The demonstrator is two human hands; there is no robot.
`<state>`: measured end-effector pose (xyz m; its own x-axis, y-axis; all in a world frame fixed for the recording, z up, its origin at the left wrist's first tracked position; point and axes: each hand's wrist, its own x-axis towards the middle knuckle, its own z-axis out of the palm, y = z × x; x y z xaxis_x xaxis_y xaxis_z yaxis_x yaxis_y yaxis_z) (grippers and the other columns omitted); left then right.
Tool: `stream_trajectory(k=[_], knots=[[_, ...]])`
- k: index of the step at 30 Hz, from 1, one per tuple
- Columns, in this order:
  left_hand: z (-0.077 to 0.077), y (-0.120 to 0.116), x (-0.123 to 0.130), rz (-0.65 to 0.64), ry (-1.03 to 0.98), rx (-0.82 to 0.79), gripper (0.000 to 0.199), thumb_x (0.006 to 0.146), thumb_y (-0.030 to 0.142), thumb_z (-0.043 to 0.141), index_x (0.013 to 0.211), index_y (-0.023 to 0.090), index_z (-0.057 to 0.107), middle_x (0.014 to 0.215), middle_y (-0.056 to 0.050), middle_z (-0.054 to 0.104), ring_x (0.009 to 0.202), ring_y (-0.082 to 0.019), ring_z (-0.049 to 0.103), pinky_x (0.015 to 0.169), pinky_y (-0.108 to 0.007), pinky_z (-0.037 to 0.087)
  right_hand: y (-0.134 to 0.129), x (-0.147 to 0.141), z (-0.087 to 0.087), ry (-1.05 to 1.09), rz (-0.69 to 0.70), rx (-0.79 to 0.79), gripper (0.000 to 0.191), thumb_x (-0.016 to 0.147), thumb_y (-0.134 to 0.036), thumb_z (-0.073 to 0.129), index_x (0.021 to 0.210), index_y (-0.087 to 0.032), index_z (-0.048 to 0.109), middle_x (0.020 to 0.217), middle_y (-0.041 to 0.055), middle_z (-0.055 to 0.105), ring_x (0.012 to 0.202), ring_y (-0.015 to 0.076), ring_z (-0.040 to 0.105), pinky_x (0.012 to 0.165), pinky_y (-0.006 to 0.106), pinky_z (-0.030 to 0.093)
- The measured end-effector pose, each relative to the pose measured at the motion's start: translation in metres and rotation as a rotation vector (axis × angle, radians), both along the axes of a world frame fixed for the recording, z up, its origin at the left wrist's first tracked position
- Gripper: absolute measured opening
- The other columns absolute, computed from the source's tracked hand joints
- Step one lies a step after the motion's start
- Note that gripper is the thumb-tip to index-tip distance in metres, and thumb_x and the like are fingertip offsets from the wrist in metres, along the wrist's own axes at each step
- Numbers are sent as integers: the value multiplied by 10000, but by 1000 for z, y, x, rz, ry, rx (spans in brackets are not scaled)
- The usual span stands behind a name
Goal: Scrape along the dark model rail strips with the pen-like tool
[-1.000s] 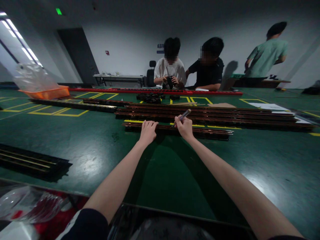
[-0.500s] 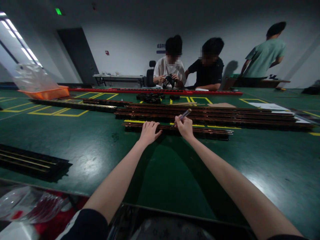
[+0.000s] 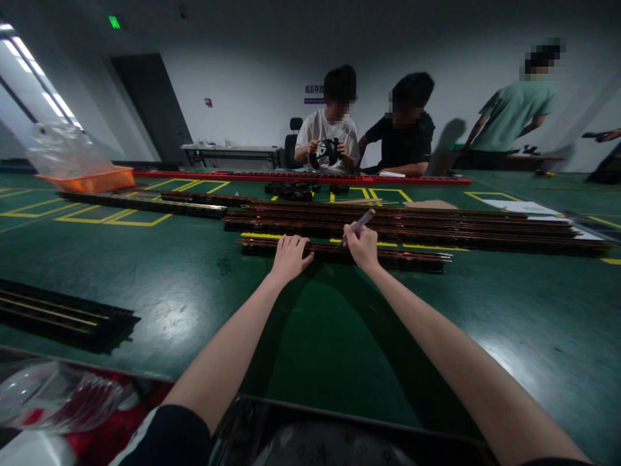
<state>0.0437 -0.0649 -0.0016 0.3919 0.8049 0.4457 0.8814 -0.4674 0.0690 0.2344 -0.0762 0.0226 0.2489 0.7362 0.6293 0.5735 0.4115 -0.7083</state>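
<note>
A short dark rail strip [image 3: 407,260] with copper-coloured lines lies across the green table [image 3: 194,272] in front of me. My left hand [image 3: 290,255] rests on its left part, fingers spread and holding nothing. My right hand [image 3: 361,244] is closed round a pen [image 3: 365,220], whose tip points down and left at the strip's middle; whether the tip touches cannot be made out. Just behind lies a wide bundle of similar long strips [image 3: 460,226].
An orange basket [image 3: 92,181] with clear plastic bags stands at the far left. More dark strips [image 3: 63,316] lie near the left edge. A red rail [image 3: 218,176] runs along the back, where two people sit. Another person stands at the right.
My right hand and the pen have shifted slightly to the right. My left hand has not moved. The seated person in white has turned their head and the black object they hold.
</note>
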Motion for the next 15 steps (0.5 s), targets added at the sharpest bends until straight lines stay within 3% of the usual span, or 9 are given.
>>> stream_trajectory(k=[12, 15], knots=[[0, 1, -2, 0, -33, -23, 367, 877, 296, 430, 1198, 151, 532, 1165, -91, 579, 1144, -248, 473, 1116, -452, 222, 0, 1, 0, -51, -15, 14, 343, 828, -404, 438, 572, -189, 515, 515, 34, 590, 487, 151, 570, 542, 245, 434], [2, 0, -2, -1, -27, -30, 373, 874, 290, 432, 1202, 143, 531, 1168, -97, 573, 1124, -252, 475, 1088, -436, 269, -1, 1, 0, -75, -29, 18, 344, 832, -405, 430, 578, -190, 517, 510, 33, 587, 486, 152, 571, 542, 244, 429]])
